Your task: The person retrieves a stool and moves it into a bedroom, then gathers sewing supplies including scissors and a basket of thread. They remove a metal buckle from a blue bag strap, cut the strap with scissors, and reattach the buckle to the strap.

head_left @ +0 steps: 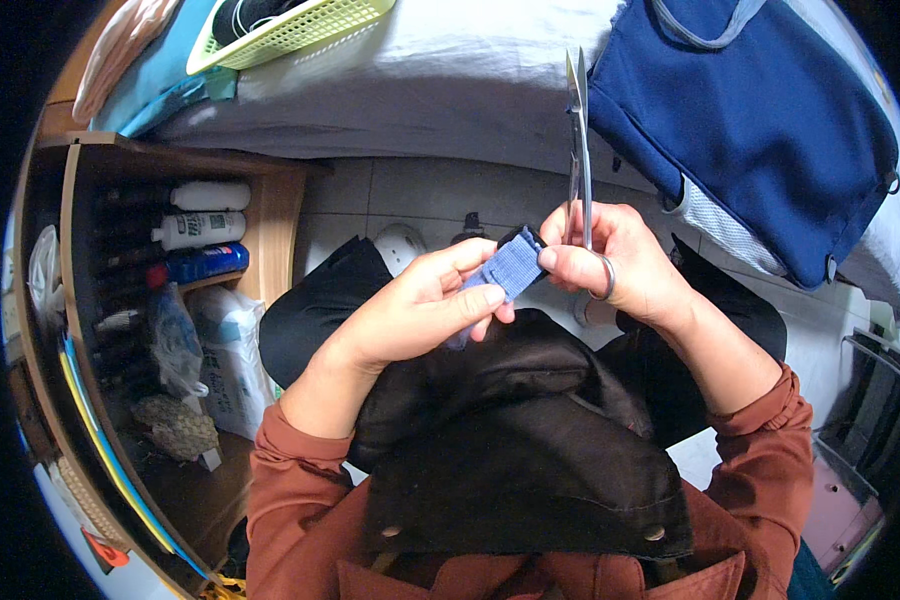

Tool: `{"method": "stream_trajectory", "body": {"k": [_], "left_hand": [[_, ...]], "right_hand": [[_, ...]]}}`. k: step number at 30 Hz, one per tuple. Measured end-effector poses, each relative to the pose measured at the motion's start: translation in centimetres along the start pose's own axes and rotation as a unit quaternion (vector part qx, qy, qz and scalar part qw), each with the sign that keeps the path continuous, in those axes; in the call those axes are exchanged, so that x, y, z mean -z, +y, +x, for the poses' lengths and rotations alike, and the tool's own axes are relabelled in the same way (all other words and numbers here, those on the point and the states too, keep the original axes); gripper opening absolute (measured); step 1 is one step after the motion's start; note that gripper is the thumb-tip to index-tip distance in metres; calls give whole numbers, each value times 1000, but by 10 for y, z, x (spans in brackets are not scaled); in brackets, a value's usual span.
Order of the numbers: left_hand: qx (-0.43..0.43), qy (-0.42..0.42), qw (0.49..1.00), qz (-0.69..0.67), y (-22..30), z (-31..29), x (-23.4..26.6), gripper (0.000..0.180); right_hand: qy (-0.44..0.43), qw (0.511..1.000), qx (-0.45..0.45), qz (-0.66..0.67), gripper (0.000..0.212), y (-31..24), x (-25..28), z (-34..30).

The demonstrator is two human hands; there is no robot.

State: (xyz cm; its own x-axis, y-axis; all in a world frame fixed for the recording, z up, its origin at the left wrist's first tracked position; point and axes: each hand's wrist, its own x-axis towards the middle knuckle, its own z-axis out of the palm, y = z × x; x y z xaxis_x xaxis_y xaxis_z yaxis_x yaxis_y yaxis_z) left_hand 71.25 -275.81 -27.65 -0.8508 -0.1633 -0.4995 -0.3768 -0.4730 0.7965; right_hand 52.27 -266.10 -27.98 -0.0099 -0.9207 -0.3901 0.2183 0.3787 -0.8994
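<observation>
My left hand pinches a short piece of blue woven strap, thumb on top and fingers beneath. A dark edge shows at the strap's far end, and its near end hangs past my fingers. Metal scissors are in my right hand, blades pointing away from me and slightly parted, with a handle ring near my palm. My right thumb and fingertips meet at the strap's far right edge; whether they pinch it is hard to see. A black cloth covers my lap beneath both hands.
A bed with a white sheet lies ahead, bearing a dark blue bag and a light green basket. On the left stands a wooden cabinet with bottles and plastic-wrapped packs. A dark metal frame is at the right.
</observation>
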Motion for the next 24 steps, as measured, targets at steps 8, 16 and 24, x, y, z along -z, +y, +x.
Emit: {"method": "stream_trajectory", "body": {"k": [8, 16, 24], "left_hand": [[-43, 73, 993, -85, 2, 2, -8, 33], [-54, 86, 993, -56, -6, 6, -11, 41], [-150, 150, 970, 116, -8, 3, -12, 20]], "right_hand": [[44, 994, 87, -52, 14, 5, -2, 2], [16, 970, 182, -163, 16, 21, -2, 5], [5, 984, 133, -119, 24, 25, -6, 10]]}}
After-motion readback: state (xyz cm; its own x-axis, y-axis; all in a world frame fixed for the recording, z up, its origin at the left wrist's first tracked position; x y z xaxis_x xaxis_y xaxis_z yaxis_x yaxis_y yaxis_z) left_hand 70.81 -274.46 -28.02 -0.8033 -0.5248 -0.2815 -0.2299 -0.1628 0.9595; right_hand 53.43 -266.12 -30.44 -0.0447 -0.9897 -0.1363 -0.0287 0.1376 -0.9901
